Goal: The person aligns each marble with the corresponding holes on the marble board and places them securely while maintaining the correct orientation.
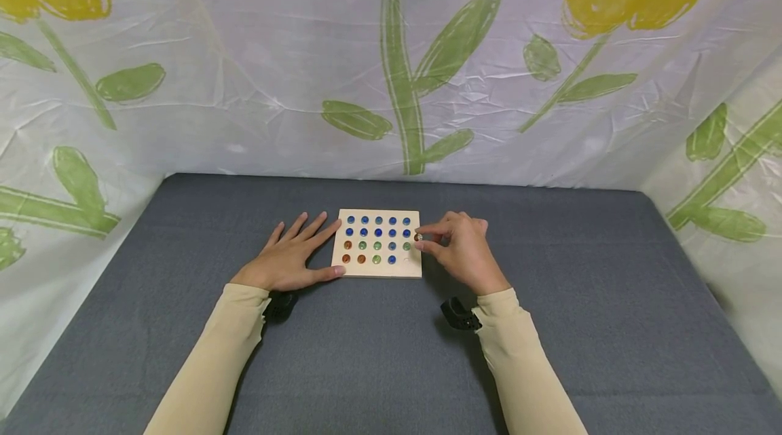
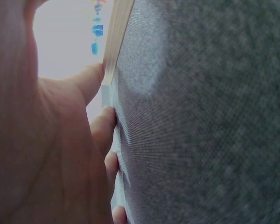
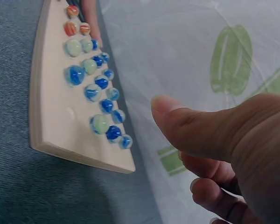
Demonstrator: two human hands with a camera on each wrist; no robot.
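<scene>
A pale wooden board (image 1: pixel 383 272) lies flat on the table, set with rows of glass marbles. Blue marbles (image 1: pixel 379 232) fill its two far rows. The nearer rows mix orange marbles (image 1: pixel 361 259), green marbles (image 1: pixel 377 259) and blue ones; the near right corner has a bare hollow (image 3: pixel 71 114). My left hand (image 1: pixel 287 260) is spread flat, forefinger and thumb touching the board's left edge. At the right edge, my right hand (image 1: pixel 466 250) pinches a small orange-and-white marble (image 1: pixel 418 237) between thumb and forefinger. In the right wrist view the thumb (image 3: pixel 196 126) hides that marble.
Dark grey cloth covers the table (image 1: pixel 366 367). Behind and at both sides hangs a white curtain (image 1: pixel 256 136) printed with yellow flowers and green leaves. Black wrist cameras sit under both wrists, beside pale sleeves (image 1: pixel 201 360).
</scene>
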